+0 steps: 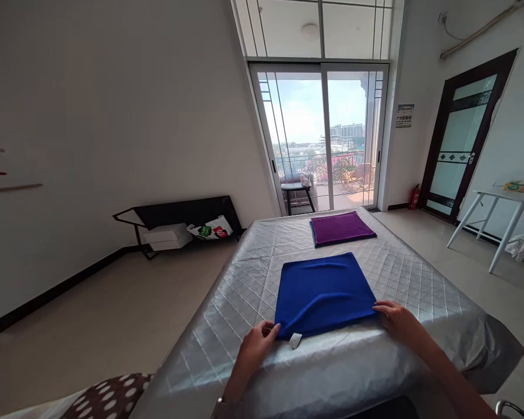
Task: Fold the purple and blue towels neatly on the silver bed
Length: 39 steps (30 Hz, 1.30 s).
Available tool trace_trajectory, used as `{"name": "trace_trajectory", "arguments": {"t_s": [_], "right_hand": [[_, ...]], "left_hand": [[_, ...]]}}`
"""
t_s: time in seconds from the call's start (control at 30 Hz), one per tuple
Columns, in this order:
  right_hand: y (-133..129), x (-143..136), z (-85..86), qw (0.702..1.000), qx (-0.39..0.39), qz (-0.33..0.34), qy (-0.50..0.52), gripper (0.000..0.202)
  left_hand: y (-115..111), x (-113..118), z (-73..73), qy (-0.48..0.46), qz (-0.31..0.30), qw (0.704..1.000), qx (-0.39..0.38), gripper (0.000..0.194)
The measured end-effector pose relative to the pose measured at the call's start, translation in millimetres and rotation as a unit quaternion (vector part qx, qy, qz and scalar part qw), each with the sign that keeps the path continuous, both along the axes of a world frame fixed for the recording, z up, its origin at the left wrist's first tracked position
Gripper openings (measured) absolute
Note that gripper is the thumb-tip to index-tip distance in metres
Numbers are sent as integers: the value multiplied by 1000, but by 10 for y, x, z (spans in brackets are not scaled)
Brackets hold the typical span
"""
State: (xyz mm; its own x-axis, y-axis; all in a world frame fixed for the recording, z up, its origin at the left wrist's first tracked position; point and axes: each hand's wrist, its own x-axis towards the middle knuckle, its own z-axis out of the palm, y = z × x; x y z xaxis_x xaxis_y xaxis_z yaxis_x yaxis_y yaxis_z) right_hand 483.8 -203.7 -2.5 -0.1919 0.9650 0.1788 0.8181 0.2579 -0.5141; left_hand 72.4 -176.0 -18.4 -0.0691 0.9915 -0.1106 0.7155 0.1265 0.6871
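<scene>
A blue cloth [323, 291] lies spread nearly flat on the silver quilted table cover [240, 285], with a soft wrinkle across its middle. Its near left corner is pinched between the thumb and fingers of my left hand [258, 343]. At the near right corner, my right hand [395, 317] grips the edge the same way. A small white tag [295, 340] sticks out from the near edge beside my left hand. Beyond the blue cloth rests a flat purple cloth [343, 228], with a bluish-green edge showing beneath its left side.
Left of the table, a black rack [183, 212] by the wall holds white boxes [168, 237] and a printed bag [212, 228]. A white table [510, 193] stands at right, near a dark-framed door [469, 139]. Brown polka-dot fabric [109, 398] lies at lower left.
</scene>
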Motion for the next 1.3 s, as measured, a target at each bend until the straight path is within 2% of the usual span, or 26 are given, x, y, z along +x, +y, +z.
{"name": "trace_trajectory", "arguments": {"t_s": [0.2, 0.37, 0.43, 0.53, 0.6, 0.67, 0.77, 0.83, 0.93, 1.0, 1.07, 1.2, 1.3], "right_hand": [[-29, 69, 51, 1000, -7, 0, 2, 39], [-46, 106, 82, 999, -22, 0, -34, 36], [-51, 102, 95, 999, -12, -2, -46, 34], [-32, 65, 119, 997, 16, -10, -71, 30], [6, 21, 139, 996, 33, 8, -78, 31], [59, -29, 148, 996, 41, 49, -69, 36], [143, -78, 114, 995, 24, 88, -50, 44], [180, -79, 55, 995, 0, 93, -46, 48], [195, -54, -28, 995, -11, 97, -34, 49], [189, -61, -30, 996, -9, 89, -31, 49], [191, -119, 30, 997, -15, 59, -48, 47], [290, -384, 219, 991, -34, -46, -123, 47], [430, -595, 234, 987, -15, -60, -146, 47]], "left_hand": [[-92, 110, 61, 138, 2, 990, 3, 32], [-154, 56, 31, 205, 15, 979, 7, 33], [-173, 28, 1, 215, 25, 975, 57, 29], [-152, 121, -12, 193, -2, 958, 214, 23], [-78, 332, 26, 169, -59, 943, 282, 23], [50, 654, 100, 165, -126, 933, 294, 24], [297, 1217, 213, 183, -217, 922, 264, 31], [437, 1530, 246, 208, -253, 916, 230, 40], [530, 1763, 220, 244, -268, 917, 169, 54], [510, 1739, 176, 256, -269, 919, 132, 61], [442, 1597, 118, 263, -273, 920, 105, 66], [235, 1121, -54, 287, -229, 927, 74, 69], [79, 753, -237, 308, -182, 929, 89, 62]]}}
